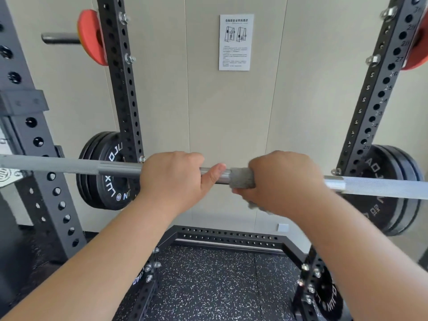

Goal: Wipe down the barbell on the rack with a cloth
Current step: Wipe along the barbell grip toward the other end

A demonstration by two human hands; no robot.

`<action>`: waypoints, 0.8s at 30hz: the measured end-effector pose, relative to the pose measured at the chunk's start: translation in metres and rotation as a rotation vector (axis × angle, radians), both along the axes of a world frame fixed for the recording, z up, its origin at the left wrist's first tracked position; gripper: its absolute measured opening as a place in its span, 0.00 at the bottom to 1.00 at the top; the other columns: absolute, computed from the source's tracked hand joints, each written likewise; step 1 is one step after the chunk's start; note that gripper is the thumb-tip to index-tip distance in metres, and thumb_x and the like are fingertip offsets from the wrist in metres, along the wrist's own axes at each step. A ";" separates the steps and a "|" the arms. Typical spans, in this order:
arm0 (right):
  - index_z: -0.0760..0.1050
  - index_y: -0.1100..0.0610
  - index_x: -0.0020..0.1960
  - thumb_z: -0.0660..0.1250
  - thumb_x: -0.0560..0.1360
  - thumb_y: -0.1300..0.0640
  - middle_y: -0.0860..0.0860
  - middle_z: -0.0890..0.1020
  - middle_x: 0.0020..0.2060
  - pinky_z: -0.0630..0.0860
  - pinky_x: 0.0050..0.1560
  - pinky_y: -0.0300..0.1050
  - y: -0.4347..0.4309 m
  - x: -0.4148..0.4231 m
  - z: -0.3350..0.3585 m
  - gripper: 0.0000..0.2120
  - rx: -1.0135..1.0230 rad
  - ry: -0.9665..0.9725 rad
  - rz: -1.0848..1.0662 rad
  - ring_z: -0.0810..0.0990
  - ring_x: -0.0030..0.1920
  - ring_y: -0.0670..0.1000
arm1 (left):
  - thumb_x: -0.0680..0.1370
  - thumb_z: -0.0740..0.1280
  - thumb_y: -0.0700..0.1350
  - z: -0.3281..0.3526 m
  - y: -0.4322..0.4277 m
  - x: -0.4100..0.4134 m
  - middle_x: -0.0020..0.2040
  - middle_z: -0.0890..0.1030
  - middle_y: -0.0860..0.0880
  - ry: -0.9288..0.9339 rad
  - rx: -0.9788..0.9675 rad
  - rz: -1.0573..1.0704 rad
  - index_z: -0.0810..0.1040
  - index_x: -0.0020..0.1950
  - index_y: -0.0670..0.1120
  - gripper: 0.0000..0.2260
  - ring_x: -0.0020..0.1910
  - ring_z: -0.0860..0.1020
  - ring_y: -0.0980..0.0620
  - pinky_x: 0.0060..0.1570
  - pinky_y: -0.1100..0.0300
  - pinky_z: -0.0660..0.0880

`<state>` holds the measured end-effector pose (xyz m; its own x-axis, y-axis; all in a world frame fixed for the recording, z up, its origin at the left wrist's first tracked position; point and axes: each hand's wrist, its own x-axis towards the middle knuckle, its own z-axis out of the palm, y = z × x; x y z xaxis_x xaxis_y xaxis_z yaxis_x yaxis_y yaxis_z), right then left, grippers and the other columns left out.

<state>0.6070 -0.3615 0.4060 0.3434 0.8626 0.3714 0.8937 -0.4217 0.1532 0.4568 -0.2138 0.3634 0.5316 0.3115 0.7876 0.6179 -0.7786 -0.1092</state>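
Observation:
A silver barbell (pixel 69 166) runs across the view at chest height, resting in the black rack (pixel 120 89). My left hand (pixel 171 177) grips the bare shaft near its middle, thumb lying along the bar. Right beside it, my right hand (pixel 282 181) is closed around the shaft with a grey cloth (pixel 242 178) wrapped over the bar under the palm. A corner of the cloth hangs below the wrist. The two hands are a thumb's length apart.
Black weight plates (pixel 108 170) hang on the rack's rear pegs at left and right (pixel 389 188). Red plates (pixel 91 35) sit higher up. A paper notice (pixel 235 42) is fixed to the beige wall. Speckled rubber flooring (pixel 208 286) lies inside the rack's base frame.

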 end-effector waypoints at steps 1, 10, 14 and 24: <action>0.75 0.50 0.41 0.63 0.73 0.29 0.46 0.78 0.31 0.76 0.37 0.42 0.011 -0.008 -0.005 0.24 0.043 -0.044 0.034 0.80 0.36 0.52 | 0.76 0.34 0.73 0.000 0.000 -0.001 0.26 0.67 0.52 0.004 -0.004 0.001 0.60 0.30 0.49 0.33 0.27 0.71 0.43 0.28 0.59 0.61; 0.67 0.50 0.40 0.61 0.73 0.28 0.45 0.77 0.29 0.76 0.34 0.43 0.001 0.009 -0.028 0.24 0.216 -0.171 0.124 0.78 0.32 0.52 | 0.78 0.38 0.72 0.009 0.011 -0.029 0.28 0.71 0.54 0.049 -0.042 -0.147 0.69 0.35 0.52 0.31 0.30 0.73 0.51 0.31 0.57 0.68; 0.76 0.46 0.37 0.61 0.72 0.27 0.38 0.79 0.22 0.79 0.39 0.42 -0.009 0.002 -0.004 0.23 0.054 0.053 0.000 0.80 0.31 0.41 | 0.78 0.37 0.72 0.007 0.036 -0.058 0.28 0.72 0.54 0.020 -0.046 -0.023 0.68 0.33 0.52 0.32 0.31 0.74 0.50 0.30 0.58 0.63; 0.63 0.52 0.36 0.76 0.66 0.47 0.46 0.61 0.24 0.56 0.31 0.43 0.073 -0.064 -0.033 0.21 0.250 -0.303 0.159 0.61 0.24 0.53 | 0.80 0.45 0.62 -0.003 0.038 -0.050 0.24 0.70 0.51 -0.045 -0.003 0.137 0.64 0.28 0.47 0.27 0.26 0.71 0.44 0.30 0.56 0.59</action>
